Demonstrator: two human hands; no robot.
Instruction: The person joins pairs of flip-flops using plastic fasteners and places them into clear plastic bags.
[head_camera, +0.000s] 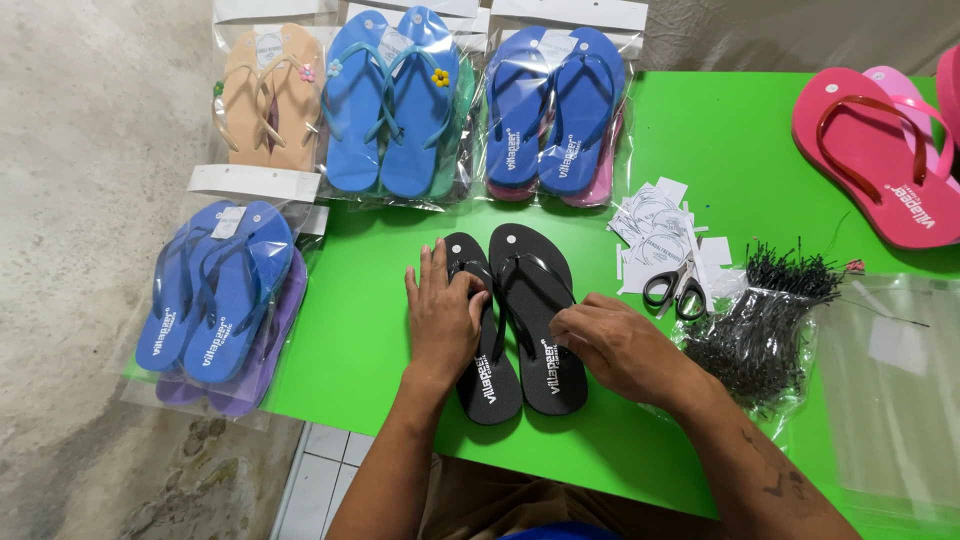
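Black pair (518, 318) mid-worktop (750, 150), unbagged: left hand (442, 315) flat on left sandal, fingers spread; right hand (612, 345) pinching right sandal's strap. Bagged pairs (400, 100) far left; pink sandals (880, 150), tags (660, 232), scissors (676, 288) right, apparently waiting.

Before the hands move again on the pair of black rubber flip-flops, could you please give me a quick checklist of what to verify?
1. Pair of black rubber flip-flops lies side by side, soles down, on the green table: ok.
2. Left hand rests flat on the left sandal, holding it down: ok.
3. Right hand is pinched at the right sandal's strap; what its fingers hold: cannot tell.
4. Black-handled scissors lie within reach beside the white paper tags: ok.
5. Bundle of black plastic tag ties lies by the right forearm: ok.
6. Clear plastic bag lies flat at the right edge: ok.
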